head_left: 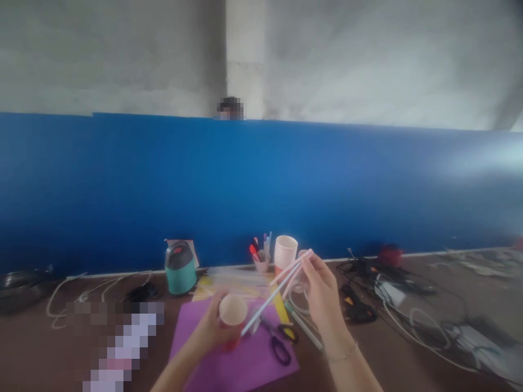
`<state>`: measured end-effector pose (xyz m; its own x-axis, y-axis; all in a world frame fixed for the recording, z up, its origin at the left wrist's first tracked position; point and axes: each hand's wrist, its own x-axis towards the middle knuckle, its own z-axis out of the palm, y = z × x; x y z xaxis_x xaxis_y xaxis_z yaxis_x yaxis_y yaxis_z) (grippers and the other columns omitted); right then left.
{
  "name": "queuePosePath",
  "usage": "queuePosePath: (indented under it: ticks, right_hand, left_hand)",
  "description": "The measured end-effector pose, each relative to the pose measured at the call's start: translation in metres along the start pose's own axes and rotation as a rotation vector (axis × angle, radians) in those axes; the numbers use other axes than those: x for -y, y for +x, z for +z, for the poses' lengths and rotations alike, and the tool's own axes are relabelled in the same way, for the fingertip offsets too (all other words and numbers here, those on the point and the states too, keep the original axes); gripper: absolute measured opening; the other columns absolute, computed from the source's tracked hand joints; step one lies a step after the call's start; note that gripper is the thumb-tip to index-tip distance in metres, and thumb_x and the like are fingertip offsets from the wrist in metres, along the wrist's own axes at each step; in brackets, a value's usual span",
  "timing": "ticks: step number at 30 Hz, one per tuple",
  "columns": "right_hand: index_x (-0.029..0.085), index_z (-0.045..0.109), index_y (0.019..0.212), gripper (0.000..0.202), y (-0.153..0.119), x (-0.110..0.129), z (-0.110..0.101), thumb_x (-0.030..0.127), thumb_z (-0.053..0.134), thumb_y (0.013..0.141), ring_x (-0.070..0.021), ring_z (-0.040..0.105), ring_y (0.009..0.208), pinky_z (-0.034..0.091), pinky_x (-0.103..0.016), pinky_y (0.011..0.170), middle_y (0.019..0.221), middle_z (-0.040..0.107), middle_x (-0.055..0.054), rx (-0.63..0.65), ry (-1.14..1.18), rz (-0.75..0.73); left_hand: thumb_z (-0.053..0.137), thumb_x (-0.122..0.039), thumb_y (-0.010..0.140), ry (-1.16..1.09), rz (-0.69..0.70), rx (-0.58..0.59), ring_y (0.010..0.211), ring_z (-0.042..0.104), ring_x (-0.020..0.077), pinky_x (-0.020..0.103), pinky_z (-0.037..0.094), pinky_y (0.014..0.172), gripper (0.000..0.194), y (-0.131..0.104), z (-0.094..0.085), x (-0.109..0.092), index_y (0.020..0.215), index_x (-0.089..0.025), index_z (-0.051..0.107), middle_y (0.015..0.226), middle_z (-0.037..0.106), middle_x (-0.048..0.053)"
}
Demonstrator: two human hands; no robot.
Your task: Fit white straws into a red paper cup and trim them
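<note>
My left hand (212,326) is closed around a paper cup (232,313), red outside and pale inside, its open mouth facing up. It is above a sheet of purple paper (196,375). My right hand (322,283) pinches several drinking straws (269,298), pink and light blue, near their upper ends. One blue straw slants down toward the cup's right side; whether it touches the cup I cannot tell. Scissors (280,348) with dark handles lie on the purple paper below the straws. More straws and yellow paper (281,310) lie behind the cup.
A teal, grey-topped container (181,275) stands at back left. Markers (254,252) in a small cup and stacked paper cups (285,250) stand near the blue partition (245,185). Cables and a black tool (359,307) lie to the right. Someone's head shows above the partition.
</note>
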<state>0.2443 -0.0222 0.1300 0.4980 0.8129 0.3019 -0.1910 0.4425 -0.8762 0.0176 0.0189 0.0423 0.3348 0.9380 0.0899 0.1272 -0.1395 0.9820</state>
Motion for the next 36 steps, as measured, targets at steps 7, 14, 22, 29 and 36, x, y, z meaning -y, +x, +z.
queuePosePath:
  ticks: [7,14,22,29,36]
  right_hand:
    - [0.017,0.064,0.085,0.029,-0.01,-0.007,0.013,0.044,0.064,0.074,-0.0079,0.044,0.047,0.036,-0.02,0.044,0.06,0.054,0.003,0.209,-0.102,0.119]
    - [0.015,0.066,0.083,0.034,-0.027,-0.014,0.037,0.048,0.061,0.074,-0.0121,0.052,0.052,0.042,-0.023,0.048,0.06,0.059,0.0,0.425,-0.256,0.072]
    - [0.019,0.066,0.074,0.019,-0.017,-0.023,-0.012,0.009,0.064,0.057,-0.0185,0.061,0.063,0.041,-0.024,0.054,0.063,0.065,-0.002,0.762,-1.406,0.178]
    - [0.011,0.065,0.097,0.049,-0.036,-0.05,0.0,0.0,0.06,0.049,-0.0351,0.065,0.083,0.048,-0.037,0.068,0.089,0.069,-0.02,0.873,-1.712,0.165]
    - [0.016,0.069,0.091,0.037,-0.017,-0.041,-0.016,0.002,0.054,0.06,-0.0286,0.065,0.088,0.045,-0.029,0.066,0.091,0.07,-0.015,0.907,-1.63,0.186]
  left_hand:
    - [0.069,-0.044,0.063,0.147,0.141,-0.136,0.125,0.034,0.0327,0.045,0.025,0.102,0.07,-0.007,-0.015,-0.026,0.124,-0.019,0.045,0.131,0.046,0.016]
    - [0.06,-0.041,0.073,0.149,0.142,0.104,0.059,0.054,0.0158,0.025,0.039,0.055,0.027,-0.01,0.022,-0.08,0.08,-0.017,0.068,0.07,0.065,0.004]
    - [0.068,-0.041,0.063,-0.045,-0.015,-0.162,0.053,0.053,0.0138,0.023,0.035,0.051,0.029,0.012,-0.003,-0.07,0.068,-0.014,0.063,0.056,0.061,0.001]
    - [0.068,-0.043,0.064,-0.077,-0.038,-0.116,0.054,0.054,0.0136,0.023,0.036,0.051,0.034,0.014,-0.015,-0.07,0.079,-0.013,0.06,0.061,0.063,0.002]
    - [0.07,-0.038,0.062,-0.161,-0.068,-0.065,0.053,0.053,0.0125,0.022,0.032,0.049,0.039,0.012,-0.017,-0.072,0.089,-0.013,0.058,0.065,0.064,0.002]
